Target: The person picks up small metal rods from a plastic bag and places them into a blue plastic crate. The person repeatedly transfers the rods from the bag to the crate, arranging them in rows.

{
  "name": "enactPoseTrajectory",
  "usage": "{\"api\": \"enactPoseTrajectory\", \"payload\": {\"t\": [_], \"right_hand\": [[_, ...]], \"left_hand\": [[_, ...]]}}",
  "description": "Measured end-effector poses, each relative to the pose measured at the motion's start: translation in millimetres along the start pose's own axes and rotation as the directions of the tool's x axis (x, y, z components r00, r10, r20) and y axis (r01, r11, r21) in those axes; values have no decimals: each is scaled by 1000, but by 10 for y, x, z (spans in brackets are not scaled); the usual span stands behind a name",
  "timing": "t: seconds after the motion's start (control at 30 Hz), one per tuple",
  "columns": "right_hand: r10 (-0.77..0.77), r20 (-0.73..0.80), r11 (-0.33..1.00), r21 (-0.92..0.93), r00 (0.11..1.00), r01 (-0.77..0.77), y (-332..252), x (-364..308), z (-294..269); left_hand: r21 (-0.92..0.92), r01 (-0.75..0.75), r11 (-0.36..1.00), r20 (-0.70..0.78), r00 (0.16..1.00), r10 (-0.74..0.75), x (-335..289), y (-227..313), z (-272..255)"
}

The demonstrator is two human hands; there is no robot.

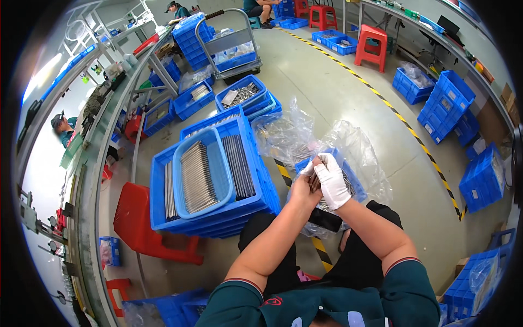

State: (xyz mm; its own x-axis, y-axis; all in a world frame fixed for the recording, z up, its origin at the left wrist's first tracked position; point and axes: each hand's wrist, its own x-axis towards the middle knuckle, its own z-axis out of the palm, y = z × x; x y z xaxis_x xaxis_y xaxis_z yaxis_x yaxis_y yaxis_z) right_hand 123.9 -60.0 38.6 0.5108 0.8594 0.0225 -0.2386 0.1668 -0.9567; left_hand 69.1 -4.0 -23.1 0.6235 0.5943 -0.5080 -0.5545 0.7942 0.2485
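My left hand (304,188), mostly bare with white coverings at the fingertips, meets my white-gloved right hand (333,182) in front of me. Between them is a small bunch of slim metal pieces (314,182), partly hidden by my fingers; both hands are closed around it. Right below sits a blue crate (357,184) lined with clear plastic bag (354,144), with loose metal pieces inside. A dark flat object (325,219) lies at the crate's near side. To the left, a light-blue tray (231,177) of neatly rowed metal rods (197,177) rests on a stack of blue crates (261,188).
A red plastic stool (136,220) stands left of the stack, beside a long workbench (103,158). Beyond are a blue bin of metal parts (242,94) and a hand trolley (231,46). Yellow-black floor tape (403,122) runs along the right. Other people sit farther off.
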Motion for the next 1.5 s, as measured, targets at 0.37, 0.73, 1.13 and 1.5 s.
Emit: {"api": "enactPoseTrajectory", "payload": {"t": [0.37, 0.73, 1.13, 1.5], "right_hand": [[-48, -49, 999, 20, 998, 49, 195, 84, -132], [531, 533, 847, -322, 659, -422, -311, 29, -604], [565, 615, 721, -44, 550, -692, 110, -172, -513], [388, 383, 921, -134, 838, -365, -271, -36, -601]], "left_hand": [[581, -194, 790, -41, 963, 266, -266, -4, 98], [762, -493, -418, 639, 673, 371, -519, 508, 200], [834, -439, -334, 532, 800, 277, -602, 449, 274], [698, -572, 431, 388, 808, 444, -519, 646, 147]]}}
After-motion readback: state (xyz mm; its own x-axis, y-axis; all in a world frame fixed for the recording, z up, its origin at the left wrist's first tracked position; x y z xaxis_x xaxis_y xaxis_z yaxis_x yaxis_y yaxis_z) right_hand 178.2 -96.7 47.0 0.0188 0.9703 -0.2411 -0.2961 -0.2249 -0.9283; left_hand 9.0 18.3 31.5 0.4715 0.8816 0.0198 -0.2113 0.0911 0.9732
